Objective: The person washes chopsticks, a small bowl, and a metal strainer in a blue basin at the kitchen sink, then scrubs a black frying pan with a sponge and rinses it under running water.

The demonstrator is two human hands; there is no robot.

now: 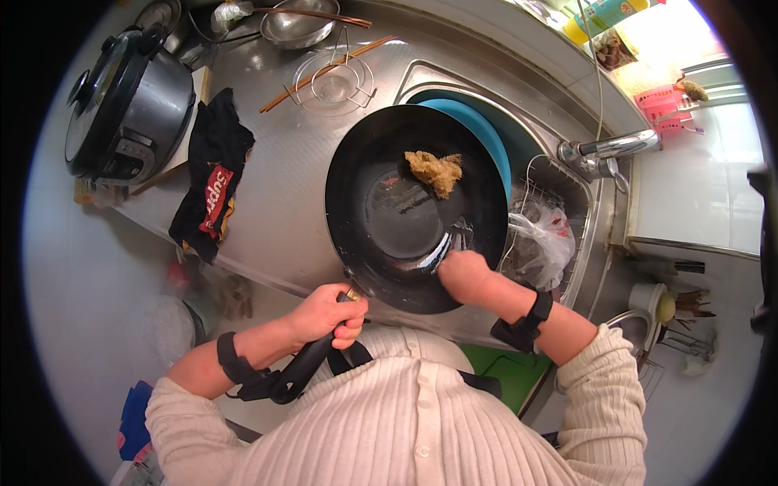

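A black wok [404, 234] spans the steel counter and part of the sink, its inside wet and shiny. My left hand [331, 316] is wrapped around its black handle [301, 367] near the metal joint. Over the near right part of the wok, my right hand [463, 276] is curled with the fingers turned down. The back of that hand hides its fingertips, so whether it holds anything does not show. A tan, fibrous scrubber [434, 172], like a loofah, lies on the wok's far inner slope, apart from both hands.
Behind the wok, a blue basin [480, 118] sits in the sink beside a wire basket with a plastic bag [547, 243]. The faucet [620, 146] is at right. A wire rack [331, 79], chopsticks, black cloth [213, 176] and electric cooker [143, 109] stand or lie leftward.
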